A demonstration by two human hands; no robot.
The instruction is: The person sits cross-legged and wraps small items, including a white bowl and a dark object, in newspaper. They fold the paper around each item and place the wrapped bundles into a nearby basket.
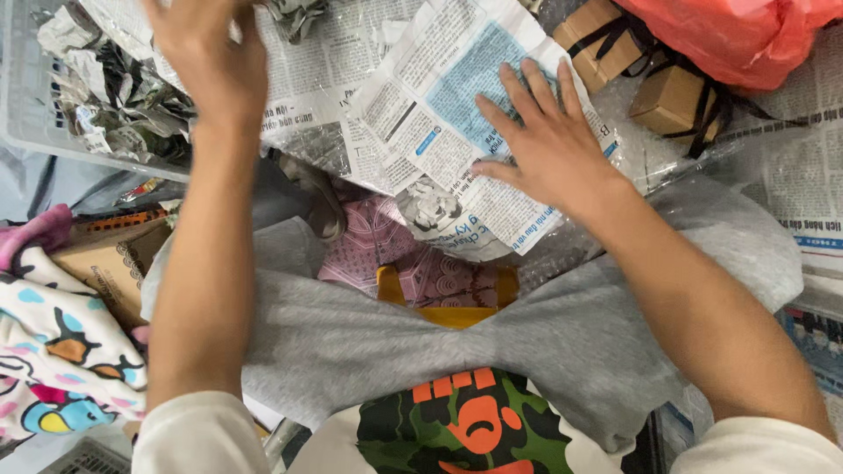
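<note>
Closest to the person, a grey garment [562, 342] is spread across the lap, and a pink patterned cloth [386, 250] lies just beyond it over something yellow [452, 314]. Next come the newspaper sheets [439, 105], laid over bubble wrap [641, 158]. The right hand [544, 140] lies flat and open on the paper, fingers spread, pressing it down. The left hand [211, 61] reaches further out over the paper's far edge, fingers curled downward; whether it grips anything I can't tell, as the frame cuts it off. Judging by that, the wrapping looks barely begun: the paper is flat and unfolded, with nothing yet rolled up in it. Farther off sit a tray of crumpled paper [97, 96], two small brown boxes [641, 70] and a red bag [746, 35].
</note>
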